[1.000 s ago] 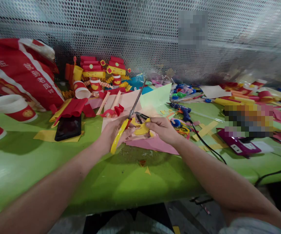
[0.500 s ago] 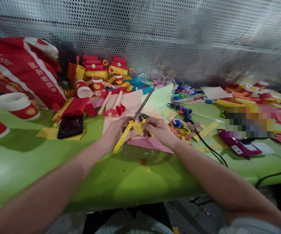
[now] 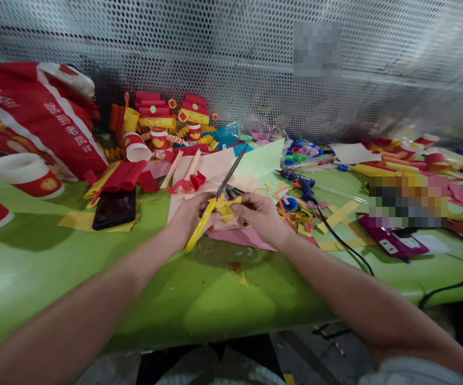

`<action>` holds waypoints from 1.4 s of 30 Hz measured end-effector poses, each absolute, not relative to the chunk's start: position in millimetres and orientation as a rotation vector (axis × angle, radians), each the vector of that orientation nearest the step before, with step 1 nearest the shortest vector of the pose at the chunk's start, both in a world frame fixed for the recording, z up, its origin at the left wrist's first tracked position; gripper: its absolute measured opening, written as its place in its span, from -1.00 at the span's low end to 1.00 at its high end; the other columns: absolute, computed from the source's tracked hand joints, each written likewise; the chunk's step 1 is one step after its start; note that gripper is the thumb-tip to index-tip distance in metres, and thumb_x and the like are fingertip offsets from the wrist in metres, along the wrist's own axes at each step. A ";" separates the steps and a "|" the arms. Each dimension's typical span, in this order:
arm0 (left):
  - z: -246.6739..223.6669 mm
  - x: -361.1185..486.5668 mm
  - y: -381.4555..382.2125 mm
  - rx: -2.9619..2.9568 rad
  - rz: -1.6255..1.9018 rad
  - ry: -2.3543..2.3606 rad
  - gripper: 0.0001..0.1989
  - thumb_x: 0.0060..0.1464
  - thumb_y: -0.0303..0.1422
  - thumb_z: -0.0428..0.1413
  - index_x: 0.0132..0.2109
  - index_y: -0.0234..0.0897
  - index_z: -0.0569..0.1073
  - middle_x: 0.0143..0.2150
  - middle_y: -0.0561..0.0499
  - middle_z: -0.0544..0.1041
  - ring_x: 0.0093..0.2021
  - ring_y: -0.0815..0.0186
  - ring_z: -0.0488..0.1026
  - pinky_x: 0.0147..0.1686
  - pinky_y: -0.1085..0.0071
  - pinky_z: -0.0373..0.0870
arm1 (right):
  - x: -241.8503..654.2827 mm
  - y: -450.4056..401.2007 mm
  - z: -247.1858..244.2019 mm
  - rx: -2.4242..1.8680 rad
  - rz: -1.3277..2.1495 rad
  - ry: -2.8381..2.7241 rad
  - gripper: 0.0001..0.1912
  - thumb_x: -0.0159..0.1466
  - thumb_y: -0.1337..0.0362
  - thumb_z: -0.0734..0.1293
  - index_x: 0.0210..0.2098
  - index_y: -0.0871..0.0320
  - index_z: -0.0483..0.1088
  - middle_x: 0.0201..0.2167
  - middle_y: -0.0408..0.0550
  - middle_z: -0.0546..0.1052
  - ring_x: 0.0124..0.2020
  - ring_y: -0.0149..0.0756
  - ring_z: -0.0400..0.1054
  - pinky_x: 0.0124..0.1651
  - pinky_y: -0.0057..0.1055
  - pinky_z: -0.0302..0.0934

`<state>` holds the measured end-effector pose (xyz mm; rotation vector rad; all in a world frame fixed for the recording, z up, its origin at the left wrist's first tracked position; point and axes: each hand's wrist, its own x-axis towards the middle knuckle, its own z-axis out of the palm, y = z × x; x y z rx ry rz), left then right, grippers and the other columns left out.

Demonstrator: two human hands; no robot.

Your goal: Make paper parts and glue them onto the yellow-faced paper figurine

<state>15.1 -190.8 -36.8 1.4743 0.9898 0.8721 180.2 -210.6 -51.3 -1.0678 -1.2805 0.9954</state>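
Note:
Yellow-handled scissors (image 3: 202,224) rest in my left hand (image 3: 189,216), with their dark blades together and pointing up and away to the right. A small piece of yellow paper (image 3: 227,209) is between my two hands. My right hand (image 3: 261,215) pinches its right side between thumb and fingers, and the fingertips of my left hand are at its left side. Below my hands lies a pink sheet (image 3: 243,238); behind them are a pale peach sheet (image 3: 215,163) and a light green sheet (image 3: 265,163).
A phone (image 3: 114,209), paper cups (image 3: 26,174) and a red bag (image 3: 42,117) are at the left. Paper-and-cup figures (image 3: 159,120) stand behind. A blue glue gun (image 3: 304,187), coloured scraps and a purple power strip (image 3: 392,240) with black cable lie right.
The yellow paper has turned or folded between my fingers and shows a different shape. The scissor blades sit slightly lower and more to the left.

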 end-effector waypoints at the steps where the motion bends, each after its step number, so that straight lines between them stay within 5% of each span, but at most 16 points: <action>1: -36.0 15.4 -190.4 1.437 0.895 1.019 -0.64 -0.16 -0.45 0.15 -0.11 -0.24 0.40 -0.42 0.12 0.43 -0.52 0.44 0.37 -0.57 0.53 0.32 | 182.1 -211.3 -51.4 -1.079 0.848 -1.338 -0.84 -0.02 0.20 0.41 -0.52 0.15 0.42 -0.64 -0.22 0.37 -0.61 -0.48 0.22 -0.52 -0.48 0.16; 3: -33.3 15.7 -190.5 1.380 0.928 1.055 -0.62 -0.16 -0.49 0.14 -0.10 -0.24 0.37 -0.48 0.16 0.39 -0.61 0.50 0.30 -0.61 0.55 0.30 | 185.7 -213.8 -51.6 -1.087 0.557 -1.462 -0.93 0.05 0.29 0.36 -0.45 0.13 0.48 -0.58 -0.16 0.44 -0.56 -0.43 0.28 -0.44 -0.43 0.21; 7: -28.2 14.5 -193.1 1.323 0.878 0.988 -0.62 -0.11 -0.42 0.15 -0.07 -0.31 0.35 -0.61 0.18 0.37 -0.70 0.47 0.29 -0.68 0.55 0.24 | 189.7 -219.0 -53.6 -1.009 0.223 -1.695 -0.78 0.13 0.37 0.26 -0.35 0.05 0.55 -0.52 -0.11 0.50 -0.55 -0.42 0.30 -0.44 -0.43 0.21; 13: -29.8 15.7 -196.8 1.221 0.853 0.831 -0.82 -0.11 -0.33 0.17 -0.37 -0.32 0.35 -0.64 0.08 0.43 -0.65 0.43 0.36 -0.63 0.54 0.28 | 189.5 -217.0 -60.4 -1.007 -0.196 -1.905 -0.73 0.21 0.36 0.23 -0.31 0.03 0.58 -0.58 -0.09 0.48 -0.52 -0.38 0.31 -0.43 -0.42 0.18; 18: -28.6 18.2 -201.1 1.286 0.906 0.891 -0.82 -0.17 -0.40 0.17 -0.39 -0.29 0.30 -0.66 0.14 0.39 -0.65 0.45 0.33 -0.62 0.54 0.28 | 186.4 -214.9 -62.5 -0.946 -0.329 -2.008 -0.74 0.24 0.36 0.22 -0.25 0.08 0.55 -0.60 -0.12 0.46 -0.54 -0.42 0.30 -0.44 -0.46 0.16; 21: -27.0 16.5 -199.9 1.344 0.920 0.901 -0.81 -0.20 -0.42 0.15 -0.38 -0.27 0.29 -0.67 0.19 0.34 -0.67 0.47 0.30 -0.65 0.55 0.24 | 185.9 -215.2 -62.2 -0.885 -0.177 -2.029 -0.71 0.22 0.39 0.20 -0.19 0.13 0.53 -0.54 -0.09 0.48 -0.50 -0.42 0.33 -0.43 -0.47 0.20; 26: -24.8 9.4 -192.5 1.437 0.786 0.919 -0.70 -0.21 -0.42 0.16 -0.24 -0.30 0.33 -0.65 0.21 0.33 -0.69 0.45 0.29 -0.67 0.52 0.25 | 188.5 -211.5 -57.2 -1.071 0.582 -1.629 -0.78 0.17 0.22 0.27 -0.29 0.16 0.52 -0.43 -0.06 0.51 -0.47 -0.41 0.33 -0.43 -0.45 0.24; 31: -25.1 7.5 -191.7 1.529 0.669 0.857 -0.65 -0.21 -0.47 0.17 -0.17 -0.35 0.37 -0.62 0.20 0.36 -0.70 0.50 0.27 -0.68 0.55 0.21 | 182.4 -208.2 -50.8 -1.135 1.329 -1.274 -0.69 -0.16 0.12 0.50 -0.49 0.20 0.48 -0.54 -0.16 0.48 -0.54 -0.47 0.31 -0.44 -0.47 0.24; 37: -27.4 10.6 -193.1 1.423 0.747 0.867 -0.53 -0.22 -0.48 0.21 -0.05 -0.33 0.38 -0.53 0.18 0.39 -0.71 0.55 0.26 -0.71 0.58 0.18 | 176.6 -209.9 -47.0 -1.057 1.390 -1.108 -0.70 -0.25 0.19 0.53 -0.62 0.20 0.40 -0.72 -0.27 0.37 -0.74 -0.59 0.15 -0.65 -0.56 0.08; 42: -28.7 13.4 -191.8 1.346 0.928 0.960 -0.49 -0.23 -0.41 0.27 -0.05 -0.35 0.38 -0.50 0.16 0.39 -0.69 0.54 0.27 -0.69 0.56 0.21 | 177.1 -207.4 -46.8 -1.048 1.295 -0.928 -0.66 -0.24 0.15 0.52 -0.58 0.17 0.37 -0.77 -0.26 0.39 -0.75 -0.52 0.22 -0.66 -0.55 0.13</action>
